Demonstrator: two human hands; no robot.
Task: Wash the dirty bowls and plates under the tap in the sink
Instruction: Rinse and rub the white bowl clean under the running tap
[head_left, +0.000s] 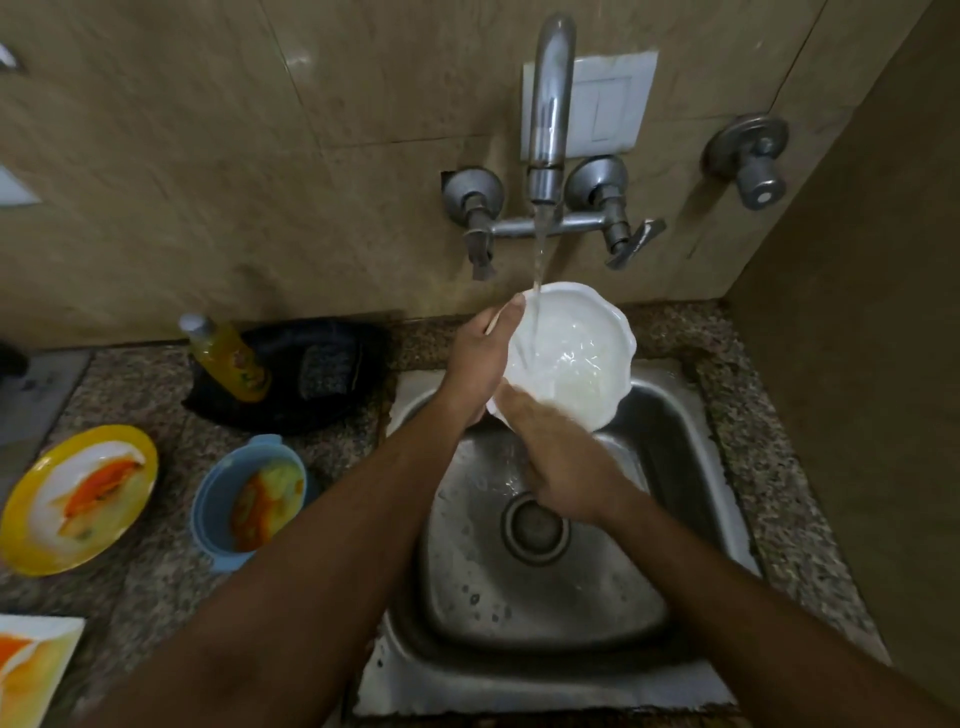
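Holding one white scalloped bowl (571, 353) over the steel sink (691, 467) under the running tap (548, 114), the right hand (566, 462) grips its near rim and the left hand (480, 358) its left rim. Three dirty dishes wait on the counter: a square plate (31, 665), a yellow plate (78, 499), a blue bowl (244, 499).

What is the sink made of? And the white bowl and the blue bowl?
The sink looks like stainless steel: grey, dull-shiny, reflecting light. The white bowl seems glazed ceramic or melamine, glossy with a scalloped rim; I can't tell which. The blue bowl looks like matte plastic.
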